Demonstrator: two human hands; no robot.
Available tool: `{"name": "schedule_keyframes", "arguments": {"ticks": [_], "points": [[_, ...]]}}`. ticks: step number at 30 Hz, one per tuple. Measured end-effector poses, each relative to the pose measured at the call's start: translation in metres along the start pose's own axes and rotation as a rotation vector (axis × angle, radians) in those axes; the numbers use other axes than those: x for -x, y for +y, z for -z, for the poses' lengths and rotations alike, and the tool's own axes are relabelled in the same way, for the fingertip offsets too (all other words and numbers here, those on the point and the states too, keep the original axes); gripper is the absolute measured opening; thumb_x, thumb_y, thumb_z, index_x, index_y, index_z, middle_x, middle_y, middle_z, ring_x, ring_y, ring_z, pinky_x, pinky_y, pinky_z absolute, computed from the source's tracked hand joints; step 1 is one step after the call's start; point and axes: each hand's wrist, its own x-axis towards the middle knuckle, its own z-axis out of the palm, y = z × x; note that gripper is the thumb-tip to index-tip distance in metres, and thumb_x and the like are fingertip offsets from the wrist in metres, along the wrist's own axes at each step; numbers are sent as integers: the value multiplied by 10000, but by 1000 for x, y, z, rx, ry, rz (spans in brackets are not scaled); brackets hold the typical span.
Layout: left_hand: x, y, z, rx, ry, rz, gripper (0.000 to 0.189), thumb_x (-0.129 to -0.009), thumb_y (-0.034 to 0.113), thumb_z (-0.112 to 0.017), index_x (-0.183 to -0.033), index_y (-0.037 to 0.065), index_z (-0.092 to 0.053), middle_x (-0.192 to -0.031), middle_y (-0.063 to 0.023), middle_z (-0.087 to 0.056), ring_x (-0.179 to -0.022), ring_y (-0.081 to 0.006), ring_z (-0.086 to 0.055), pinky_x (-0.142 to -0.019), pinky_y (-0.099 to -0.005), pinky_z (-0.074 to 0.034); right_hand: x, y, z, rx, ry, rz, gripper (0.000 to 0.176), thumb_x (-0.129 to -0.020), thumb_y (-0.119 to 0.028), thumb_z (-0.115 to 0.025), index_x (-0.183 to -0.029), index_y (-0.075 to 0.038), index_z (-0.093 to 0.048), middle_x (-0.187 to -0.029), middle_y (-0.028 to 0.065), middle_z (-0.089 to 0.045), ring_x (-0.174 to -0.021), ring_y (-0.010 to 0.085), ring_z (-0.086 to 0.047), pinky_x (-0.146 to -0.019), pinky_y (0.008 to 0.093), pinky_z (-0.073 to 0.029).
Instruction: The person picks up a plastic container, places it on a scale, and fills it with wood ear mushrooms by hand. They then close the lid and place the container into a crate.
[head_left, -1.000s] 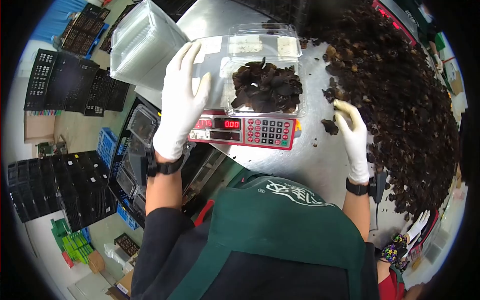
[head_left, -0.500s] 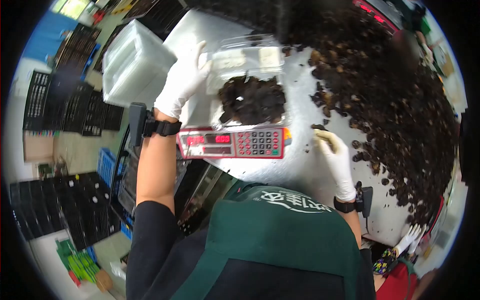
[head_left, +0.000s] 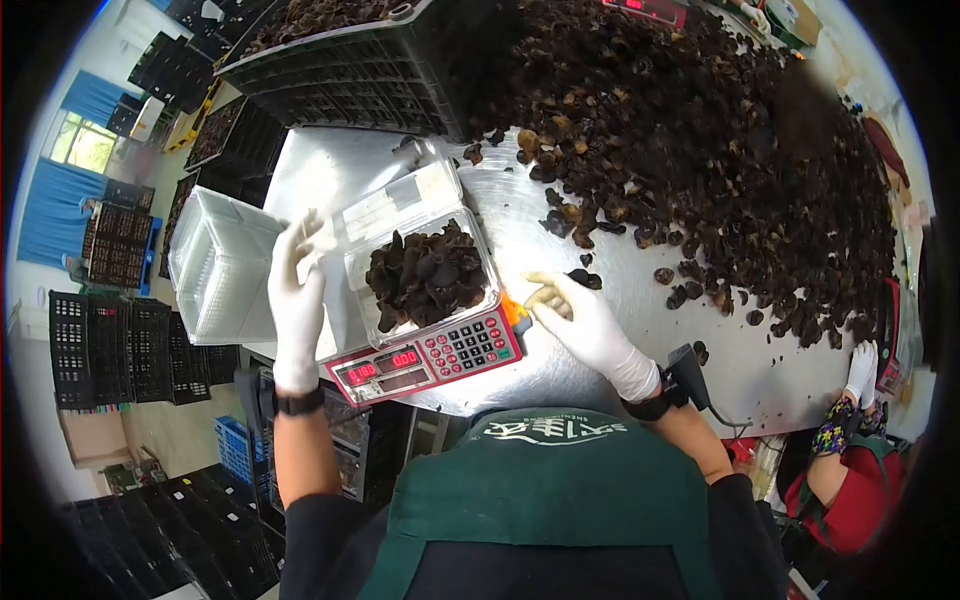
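A clear plastic box (head_left: pixel 487 262) with its lid (head_left: pixel 400 205) folded back sits on a red and white digital scale (head_left: pixel 345 383). Dark wood ear mushrooms (head_left: pixel 425 275) are heaped in the box. My gloved left hand (head_left: pixel 297 300) hovers left of the box, fingers apart and holding nothing, beside a stack of clear plastic boxes (head_left: pixel 215 270). Just right of the box and scale, my gloved right hand (head_left: pixel 590 330) has its thumb and fingers separated, with nothing visible between them. The scale's lit display shows red digits.
A large pile of wood ear mushrooms (head_left: pixel 700 160) spreads over the metal table (head_left: pixel 620 265) on the right. At the back stands a black crate (head_left: pixel 340 85) of mushrooms. Another person's gloved hand (head_left: pixel 862 370) rests at the right edge, near another scale.
The view has turned and shifted. My right hand has come closer to the scale and box; the dark piece by its fingertips no longer shows there. My left hand has drawn away from the lid.
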Motion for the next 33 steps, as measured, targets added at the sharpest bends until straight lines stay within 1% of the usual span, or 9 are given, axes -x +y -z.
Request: {"name": "schedule_keyframes", "arguments": {"ticks": [4,10,11,12,13,16,19,20,33], "points": [[48,23,29,-351,-317,-79,462,-777,-134,-485,-1165,25,-677,-1325,-164,-559,-1278,-323,-503,-1106,-389,-360,-16,-22,-2,-255,-38,-21,495,-994,-204,-574,-1429,-25,-419,-929,97,-666,-775,120,-627,-699,266,-525],[92,-41,7,-24,-226,38,610,-877,-107,-474,-1463,48,-409,-1328,-139,-522,-1190,-266,-565,-1001,-383,-476,-36,7,-48,-345,-191,78,608,-979,-112,-454,-1541,-77,-223,-763,12,-575,-626,63,-520,-528,240,-452],[92,-38,11,64,-203,190,653,-889,-76,-475,-1508,86,-342,-1340,-151,-513,-1192,-245,-564,-936,-347,-501,-31,-16,-36,-495,-238,-102,625,-964,-107,-451,-1544,-83,-217,-776,57,-634,-605,88,-562,-523,253,-472],[70,-23,15,469,-410,552,624,-1008,237,-539,-1552,127,-252,-1614,-124,-216,-1493,-249,-134,-1196,-395,-252,-36,-19,-37,-433,-222,-118,638,-947,-93,-439,-1543,-78,-212,-741,76,-650,-560,108,-565,-501,264,-473],[80,-6,14,46,-409,124,581,-1027,237,-484,-1544,87,-267,-1545,-156,-347,-1393,-230,-361,-1127,-346,-346,-45,-10,-40,-452,-203,-112,652,-926,-73,-441,-1538,-80,-218,-688,64,-631,-511,120,-555,-462,269,-460],[76,16,11,154,-448,528,705,-946,203,-552,-1554,44,-232,-1528,-231,-337,-1303,-301,-448,-1011,-383,-425,-58,-1,-48,-446,-135,-128,603,-898,-47,-471,-1479,-78,-313,-653,79,-637,-452,144,-569,-396,288,-438],[79,15,3,1,-424,237,746,-920,189,-567,-1559,44,-212,-1338,-184,-527,-946,-205,-602,-827,-346,-503,-47,-4,-40,-482,-115,-73,579,-879,-24,-471,-1445,-58,-354,-595,67,-621,-435,148,-576,-390,287,-439],[79,54,-1,54,-524,514,729,-934,171,-560,-1560,47,-207,-1360,-199,-513,-1230,-201,-507,-999,-357,-439,-45,0,-41,-482,-99,-58,574,-874,-17,-469,-1437,-42,-357,-592,72,-620,-436,152,-581,-396,282,-438],[95,34,-23,290,-615,600,650,-935,56,-494,-1543,114,-271,-1392,-164,-499,-1204,-202,-550,-896,-306,-482,9,31,-36,-713,0,46,601,-838,55,-459,-1422,-32,-352,-688,71,-591,-499,145,-612,-408,271,-448]]}}
